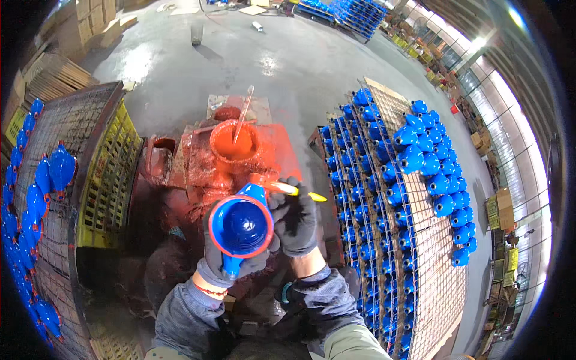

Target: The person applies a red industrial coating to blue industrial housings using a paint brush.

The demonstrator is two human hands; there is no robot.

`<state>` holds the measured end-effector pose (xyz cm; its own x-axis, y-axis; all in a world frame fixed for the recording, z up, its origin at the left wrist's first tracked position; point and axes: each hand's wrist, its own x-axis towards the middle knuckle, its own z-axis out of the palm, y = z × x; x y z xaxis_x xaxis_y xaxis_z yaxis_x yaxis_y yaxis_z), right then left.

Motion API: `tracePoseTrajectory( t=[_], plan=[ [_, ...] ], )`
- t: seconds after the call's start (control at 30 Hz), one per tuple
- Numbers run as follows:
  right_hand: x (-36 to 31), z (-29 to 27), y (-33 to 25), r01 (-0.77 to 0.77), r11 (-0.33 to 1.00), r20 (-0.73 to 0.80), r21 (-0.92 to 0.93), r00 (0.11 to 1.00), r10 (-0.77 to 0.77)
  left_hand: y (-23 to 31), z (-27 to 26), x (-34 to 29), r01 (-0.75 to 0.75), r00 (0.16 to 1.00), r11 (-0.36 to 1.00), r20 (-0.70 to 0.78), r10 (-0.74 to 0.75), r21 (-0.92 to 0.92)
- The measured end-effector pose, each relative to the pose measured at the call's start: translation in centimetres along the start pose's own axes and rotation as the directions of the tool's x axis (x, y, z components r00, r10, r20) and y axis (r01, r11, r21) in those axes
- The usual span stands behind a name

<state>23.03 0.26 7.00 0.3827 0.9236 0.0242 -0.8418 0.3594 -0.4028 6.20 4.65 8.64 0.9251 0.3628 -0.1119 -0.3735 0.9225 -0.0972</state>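
Observation:
My gloved left hand (pixel 255 261) grips a round, hollow blue metal casting (pixel 225 225) from below. Its open mouth faces up, and the rim is coated red. My gloved right hand (pixel 297 219) is closed on a paintbrush (pixel 288 189) with a yellow-and-white handle. The brush's red-covered head rests at or just over the casting's far neck; whether it touches I cannot tell. Just beyond stands a bucket of red paint (pixel 234 144), crusted with drips, with a stick (pixel 243 117) leaning in it.
On my right, a wire rack (pixel 414 222) carries many blue castings (pixel 432 162). More blue castings (pixel 36 204) sit on a mesh-topped rack at left, beside a yellow crate (pixel 111 180). A paint-stained can (pixel 159 162) is left of the bucket. Cardboard boxes (pixel 96 24) are stacked far left.

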Motion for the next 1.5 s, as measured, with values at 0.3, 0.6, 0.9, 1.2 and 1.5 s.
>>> tracePoseTrajectory(
  t=[0.3,0.6,0.9,1.2,1.5],
  plan=[
    [0.5,-0.1,-3.4,0.193,0.973,-0.206,-0.126,0.955,-0.216,1.0,2.4,-0.4,-0.048,0.924,0.979,0.381,-0.031,0.196],
    [-1.4,5.3,-3.5,0.315,0.573,0.003,-0.756,0.878,-0.478,0.6,1.3,1.0,0.031,0.865,-0.321,0.135,0.483,0.947],
    [-1.0,2.9,-2.3,0.307,0.001,0.266,-0.952,0.828,-0.493,-0.9,0.4,0.8,0.121,0.825,-0.891,0.454,0.336,0.438],
    [-1.5,3.6,-3.5,0.353,0.067,0.271,-0.933,0.814,-0.513,0.9,0.7,0.3,-0.021,0.874,-0.378,0.201,0.442,0.925],
    [-0.2,2.5,-2.7,0.373,0.669,-0.016,-0.643,0.867,-0.499,1.3,2.4,-0.2,-0.147,0.968,0.617,-0.017,0.251,0.773]
  ],
)
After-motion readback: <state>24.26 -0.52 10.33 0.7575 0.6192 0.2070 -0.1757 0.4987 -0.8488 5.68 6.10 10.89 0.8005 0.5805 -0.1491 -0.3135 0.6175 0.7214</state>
